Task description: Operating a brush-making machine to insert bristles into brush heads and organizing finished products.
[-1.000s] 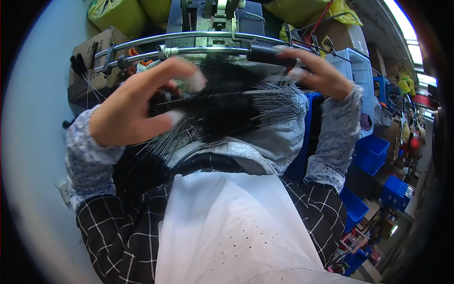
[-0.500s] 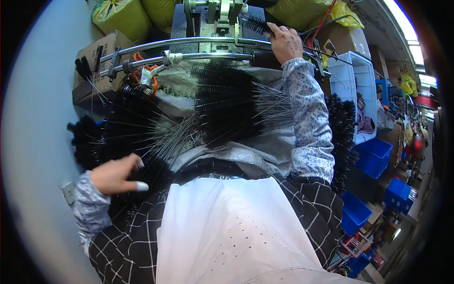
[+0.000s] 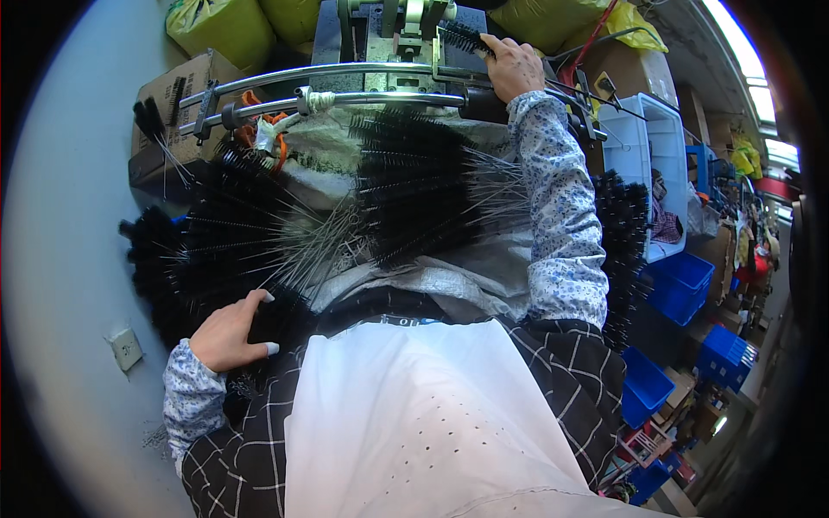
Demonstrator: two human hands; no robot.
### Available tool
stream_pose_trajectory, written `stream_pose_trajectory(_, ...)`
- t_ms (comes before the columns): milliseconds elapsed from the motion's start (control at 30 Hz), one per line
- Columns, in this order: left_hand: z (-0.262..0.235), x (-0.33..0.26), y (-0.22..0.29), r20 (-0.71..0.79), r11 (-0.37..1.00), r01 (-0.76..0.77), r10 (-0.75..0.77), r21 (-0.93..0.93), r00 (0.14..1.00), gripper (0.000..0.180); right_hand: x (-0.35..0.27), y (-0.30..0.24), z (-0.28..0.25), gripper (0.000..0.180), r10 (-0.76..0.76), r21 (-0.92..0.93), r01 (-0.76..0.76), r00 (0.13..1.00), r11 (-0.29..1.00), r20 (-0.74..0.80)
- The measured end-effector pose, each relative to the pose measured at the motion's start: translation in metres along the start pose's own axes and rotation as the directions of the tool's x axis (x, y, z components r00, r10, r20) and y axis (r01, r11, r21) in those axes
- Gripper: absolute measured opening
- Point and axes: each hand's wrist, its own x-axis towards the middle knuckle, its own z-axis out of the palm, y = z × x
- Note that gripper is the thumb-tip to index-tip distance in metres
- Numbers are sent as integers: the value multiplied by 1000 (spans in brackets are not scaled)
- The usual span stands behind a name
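My right hand (image 3: 515,72) is closed on a black-bristled wire brush (image 3: 461,36), whose bristled end points left into the metal machine (image 3: 409,45). Low on the left, my left hand (image 3: 228,335) has thumb and forefinger spread, both with white-covered tips, and nothing shows between them. It is beside a fanned heap of black brushes (image 3: 224,226) with bare wire stems. A second bundle of black brushes (image 3: 413,190) lies in the middle on a whitish woven sack (image 3: 449,283), its stems running under my right forearm.
Two metal rails (image 3: 345,76) cross in front of the machine. A cardboard box (image 3: 203,129) stands at the left, near yellow sacks (image 3: 220,34). On the right are a white crate (image 3: 629,147), more black bristles (image 3: 623,242) and blue bins (image 3: 680,285). A wall socket (image 3: 126,348) is at far left.
My left hand has shifted slightly right and down, beside the brushes. My right hand and its brush have moved slightly left and up along the machine.
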Motion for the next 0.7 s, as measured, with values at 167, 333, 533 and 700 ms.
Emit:
stream_pose_trajectory(167, -3, 3, -3, 294, 966, 135, -66, -222, 954, 76, 7, 2, 9, 31, 1, 50, -4, 999, 999, 54)
stream_pose_trajectory(333, 19, 4, -18, 77, 963, -189, 207, -194, 975, 79, 30, 14, 22, 37, -114, -91, 112, 993, 990, -11)
stream_pose_trajectory(533, 12, -1, -16, 109, 955, -140, 174, -263, 979, 81, 41, 32, 36, 43, -245, 26, 244, 968, 969, 45)
stream_pose_trajectory(700, -23, -19, -12, -6, 974, 29, -31, -225, 999, 81, 4, 42, 7, 52, 106, -108, -120, 987, 987, -123)
